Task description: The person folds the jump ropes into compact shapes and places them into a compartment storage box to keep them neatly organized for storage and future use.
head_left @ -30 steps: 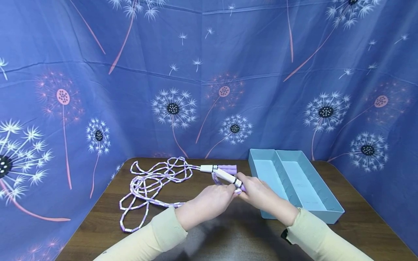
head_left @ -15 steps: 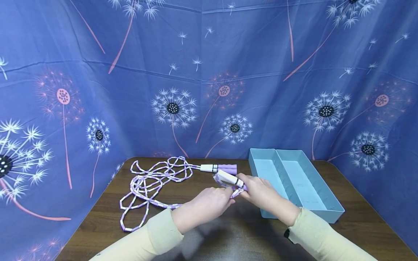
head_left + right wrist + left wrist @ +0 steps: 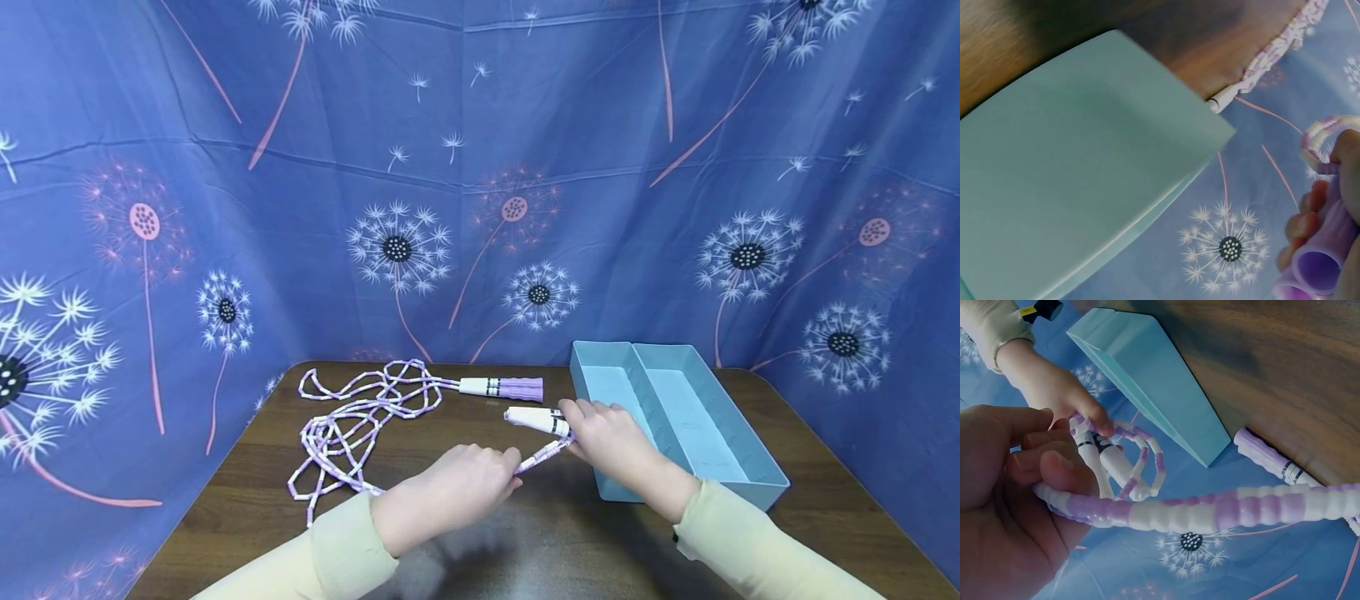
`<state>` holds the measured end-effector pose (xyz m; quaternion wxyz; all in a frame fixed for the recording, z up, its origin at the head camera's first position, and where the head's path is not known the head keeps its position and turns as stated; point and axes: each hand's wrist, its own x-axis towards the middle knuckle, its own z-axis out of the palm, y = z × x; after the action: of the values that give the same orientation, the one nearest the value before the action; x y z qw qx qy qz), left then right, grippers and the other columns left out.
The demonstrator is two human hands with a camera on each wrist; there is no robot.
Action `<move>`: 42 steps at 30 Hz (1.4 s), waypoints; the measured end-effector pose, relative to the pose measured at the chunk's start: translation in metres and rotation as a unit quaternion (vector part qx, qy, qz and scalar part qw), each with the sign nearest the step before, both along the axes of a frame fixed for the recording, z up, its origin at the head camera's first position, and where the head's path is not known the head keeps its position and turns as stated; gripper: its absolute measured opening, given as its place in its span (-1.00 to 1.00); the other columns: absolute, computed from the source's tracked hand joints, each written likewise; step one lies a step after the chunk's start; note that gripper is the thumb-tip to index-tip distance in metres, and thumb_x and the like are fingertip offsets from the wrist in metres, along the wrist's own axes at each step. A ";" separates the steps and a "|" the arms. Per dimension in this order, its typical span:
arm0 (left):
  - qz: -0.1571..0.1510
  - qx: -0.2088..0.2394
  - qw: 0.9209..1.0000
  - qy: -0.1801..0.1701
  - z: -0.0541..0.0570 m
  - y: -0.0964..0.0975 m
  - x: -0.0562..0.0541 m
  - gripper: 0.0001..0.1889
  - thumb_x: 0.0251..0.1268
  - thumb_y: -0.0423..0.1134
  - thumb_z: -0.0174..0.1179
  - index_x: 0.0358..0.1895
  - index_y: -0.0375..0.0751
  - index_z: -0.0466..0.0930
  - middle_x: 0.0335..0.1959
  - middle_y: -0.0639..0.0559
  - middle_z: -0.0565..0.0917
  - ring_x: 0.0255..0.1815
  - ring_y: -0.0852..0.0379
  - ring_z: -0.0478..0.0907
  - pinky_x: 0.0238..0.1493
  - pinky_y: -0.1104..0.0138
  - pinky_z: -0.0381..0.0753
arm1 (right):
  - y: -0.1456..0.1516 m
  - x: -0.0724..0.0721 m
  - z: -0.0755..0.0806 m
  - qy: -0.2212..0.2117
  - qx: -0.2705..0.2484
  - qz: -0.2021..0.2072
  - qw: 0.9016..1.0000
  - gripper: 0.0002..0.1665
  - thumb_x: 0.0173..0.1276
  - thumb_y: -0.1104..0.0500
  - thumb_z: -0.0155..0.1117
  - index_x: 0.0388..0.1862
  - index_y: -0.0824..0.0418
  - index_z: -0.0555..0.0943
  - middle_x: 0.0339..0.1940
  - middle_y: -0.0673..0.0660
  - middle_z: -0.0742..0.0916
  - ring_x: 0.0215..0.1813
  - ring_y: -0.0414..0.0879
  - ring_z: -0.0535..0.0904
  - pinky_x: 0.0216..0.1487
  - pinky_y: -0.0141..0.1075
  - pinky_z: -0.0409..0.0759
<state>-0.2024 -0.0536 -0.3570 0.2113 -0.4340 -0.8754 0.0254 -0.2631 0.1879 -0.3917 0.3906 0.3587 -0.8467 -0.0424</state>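
Observation:
My right hand (image 3: 615, 442) grips two purple-and-white jump rope handles (image 3: 534, 419) together, their white ends pointing left. In the right wrist view the hollow purple ends of these handles (image 3: 1317, 270) show below the fingers. Left and nearer, my left hand (image 3: 453, 492) holds doubled strands of the purple-and-white beaded rope (image 3: 1197, 512) in curled fingers. A short length of the rope (image 3: 543, 455) spans between the two hands. Loops of beaded rope (image 3: 337, 446) lie on the table at left, partly hidden behind my left forearm.
A light blue box (image 3: 757, 498) with two long compartments stands at the right, just beyond my right hand. At the back middle lies another purple-and-white jump rope handle (image 3: 501, 388). A blue dandelion-print cloth (image 3: 465, 200) hangs behind the brown table (image 3: 247, 467).
The hands have moved apart, the left one leftward and nearer, the right one slightly rightward. Rope now stretches between them. The held handles point more level, and the near rope loops have shifted.

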 end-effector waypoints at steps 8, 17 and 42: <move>-0.015 -0.030 0.998 0.051 0.010 -0.005 0.002 -0.78 0.21 -0.04 0.22 -0.46 -0.04 0.48 -0.65 0.19 0.58 -0.70 0.22 0.52 -0.75 0.33 0.34 | 0.003 0.001 -0.004 0.077 0.055 0.022 0.995 -0.38 -0.34 0.03 0.55 -0.33 0.26 0.44 -0.53 0.09 0.56 -0.58 -0.04 0.45 -0.64 -0.26 0.22; -0.034 -0.012 0.998 0.047 0.025 -0.011 -0.008 -0.82 0.23 -0.06 0.21 -0.39 -0.05 0.50 -0.55 0.17 0.60 -0.62 0.22 0.55 -0.67 0.32 0.39 | 0.003 0.005 -0.005 0.102 0.077 0.051 0.991 -0.23 -0.37 0.02 0.60 -0.11 0.20 0.49 -0.50 0.09 0.50 -0.58 -0.01 0.37 -0.59 -0.23 0.30; -0.115 -0.016 0.988 0.103 0.030 -0.023 -0.050 -0.85 0.35 -0.08 0.01 -0.28 -0.06 0.36 -0.35 0.17 0.46 -0.25 0.21 0.44 -0.19 0.36 0.44 | -0.007 0.011 0.005 0.130 0.076 0.128 0.980 -0.67 0.40 0.26 -0.26 -0.21 0.18 0.52 -0.49 0.08 0.52 -0.48 0.01 0.41 -0.47 -0.21 0.33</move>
<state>-0.2525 -0.0765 -0.3274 0.2946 -0.5299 -0.7930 0.0599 -0.2525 0.1806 -0.3868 0.4712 0.4842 -0.7300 -0.1027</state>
